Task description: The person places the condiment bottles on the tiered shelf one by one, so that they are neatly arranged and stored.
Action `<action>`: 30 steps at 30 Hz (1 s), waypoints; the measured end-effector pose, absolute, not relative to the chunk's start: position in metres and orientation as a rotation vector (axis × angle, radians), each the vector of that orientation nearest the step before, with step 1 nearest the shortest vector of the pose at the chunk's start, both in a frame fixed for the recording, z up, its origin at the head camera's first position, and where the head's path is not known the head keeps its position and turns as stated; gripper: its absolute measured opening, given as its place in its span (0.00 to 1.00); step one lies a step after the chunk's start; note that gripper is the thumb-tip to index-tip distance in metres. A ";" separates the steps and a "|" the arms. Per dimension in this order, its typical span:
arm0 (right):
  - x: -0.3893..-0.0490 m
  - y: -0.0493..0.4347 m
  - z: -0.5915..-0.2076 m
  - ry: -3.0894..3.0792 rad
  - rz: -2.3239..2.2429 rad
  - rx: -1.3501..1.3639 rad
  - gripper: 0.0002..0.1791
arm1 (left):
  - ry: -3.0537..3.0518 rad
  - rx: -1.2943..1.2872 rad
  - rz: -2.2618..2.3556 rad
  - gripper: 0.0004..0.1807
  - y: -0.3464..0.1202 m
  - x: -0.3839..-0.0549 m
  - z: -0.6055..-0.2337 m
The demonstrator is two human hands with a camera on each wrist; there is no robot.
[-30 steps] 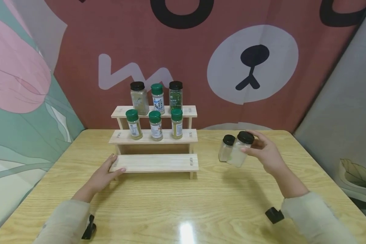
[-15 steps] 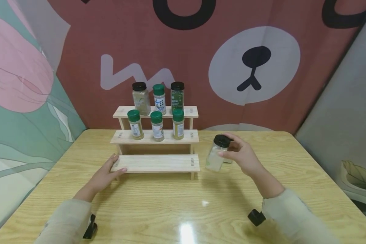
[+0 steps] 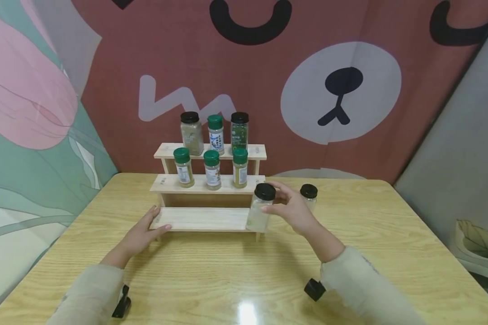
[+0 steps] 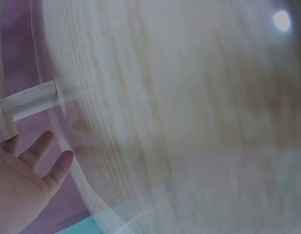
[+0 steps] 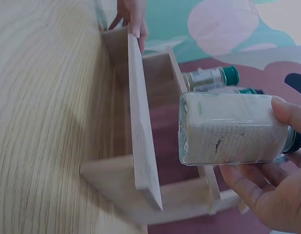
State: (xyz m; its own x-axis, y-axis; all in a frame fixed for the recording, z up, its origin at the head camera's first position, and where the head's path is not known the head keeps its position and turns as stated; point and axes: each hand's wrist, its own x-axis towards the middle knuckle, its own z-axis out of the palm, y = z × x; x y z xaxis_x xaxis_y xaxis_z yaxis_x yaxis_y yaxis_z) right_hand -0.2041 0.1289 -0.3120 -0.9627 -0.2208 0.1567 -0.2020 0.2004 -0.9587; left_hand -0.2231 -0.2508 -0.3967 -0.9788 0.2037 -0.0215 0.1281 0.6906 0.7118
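My right hand point(image 3: 294, 210) grips a clear spice jar point(image 3: 258, 214) with a black lid and pale contents, its thumb on one side and fingers on the other. In the right wrist view the jar point(image 5: 233, 129) hangs above the bottom step, apart from the wood. My left hand point(image 3: 140, 232) rests on the left end of the bottom step of the wooden rack point(image 3: 203, 219), thumb on the front edge. Green-capped jars point(image 3: 213, 170) stand on the middle step. On the top step a green-capped jar point(image 3: 216, 135) stands between two black-lidded jars point(image 3: 192, 135).
Another black-lidded jar point(image 3: 309, 192) stands on the wooden table point(image 3: 211, 280), partly hidden behind my right hand. A curtain point(image 3: 252, 90) with a bear print hangs behind the table's far edge.
My right hand has carried the black-lidded jar leftward from beside the other table jar to above the right end of the bottom step. The left hand stays on the rack.
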 end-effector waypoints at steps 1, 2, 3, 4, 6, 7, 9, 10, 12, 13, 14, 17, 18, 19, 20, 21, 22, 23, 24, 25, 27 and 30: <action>-0.205 0.125 -0.312 2.426 -1.925 -0.428 0.36 | 2.798 0.274 1.162 0.46 -0.251 -0.223 -0.397; -0.206 0.121 -0.312 2.427 -1.920 -0.428 0.37 | 2.798 0.273 1.160 0.46 -0.251 -0.224 -0.397; -0.208 0.117 -0.312 2.425 -1.919 -0.433 0.37 | 2.799 0.272 1.157 0.46 -0.251 -0.224 -0.397; -0.209 0.113 -0.312 2.419 -1.919 -0.439 0.37 | 2.797 0.271 1.156 0.46 -0.251 -0.224 -0.397; -0.212 0.106 -0.312 2.416 -1.908 -0.449 0.37 | 2.796 0.269 1.153 0.46 -0.251 -0.224 -0.397; -0.213 0.102 -0.312 2.415 -1.906 -0.442 0.37 | 2.795 0.268 1.153 0.46 -0.251 -0.224 -0.397; -0.215 0.095 -0.312 2.409 -1.910 -0.446 0.36 | 2.794 0.268 1.155 0.46 -0.251 -0.225 -0.396; -0.217 0.091 -0.312 2.405 -1.913 -0.454 0.35 | 2.794 0.269 1.157 0.46 -0.251 -0.225 -0.396; -0.218 0.085 -0.312 2.402 -1.920 -0.464 0.34 | 2.794 0.268 1.158 0.46 -0.251 -0.225 -0.395; -0.219 0.082 -0.313 2.388 -1.934 -0.477 0.34 | 2.795 0.269 1.158 0.46 -0.251 -0.225 -0.395; -0.220 0.079 -0.313 2.386 -1.936 -0.488 0.33 | 2.794 0.269 1.159 0.46 -0.250 -0.225 -0.395; -0.223 0.070 -0.315 2.388 -1.929 -0.505 0.34 | 2.794 0.269 1.156 0.46 -0.250 -0.224 -0.394; -0.224 0.067 -0.316 2.397 -1.920 -0.509 0.34 | 2.795 0.270 1.155 0.46 -0.250 -0.224 -0.394; -0.225 0.065 -0.316 2.400 -1.916 -0.519 0.34 | 2.795 0.271 1.153 0.46 -0.250 -0.224 -0.393; -0.226 0.062 -0.317 2.406 -1.906 -0.527 0.34 | 2.795 0.272 1.152 0.46 -0.249 -0.223 -0.393; -0.226 0.059 -0.318 2.419 -1.892 -0.535 0.35 | 2.794 0.274 1.153 0.46 -0.249 -0.223 -0.393; -0.227 0.057 -0.318 2.436 -1.876 -0.544 0.35 | 2.793 0.276 1.154 0.46 -0.249 -0.223 -0.392; -0.228 0.054 -0.319 2.448 -1.863 -0.553 0.35 | 2.792 0.279 1.154 0.46 -0.248 -0.223 -0.392; -0.229 0.052 -0.320 2.454 -1.855 -0.567 0.35 | 2.791 0.281 1.157 0.46 -0.248 -0.223 -0.392; -0.230 0.049 -0.321 2.459 -1.847 -0.582 0.35 | 2.791 0.282 1.157 0.46 -0.248 -0.222 -0.392; -0.231 0.044 -0.322 2.485 -1.820 -0.599 0.35 | 2.788 0.284 1.164 0.46 -0.248 -0.222 -0.392; -0.231 0.036 -0.323 2.483 -1.812 -0.623 0.35 | 2.782 0.279 1.172 0.46 -0.249 -0.222 -0.394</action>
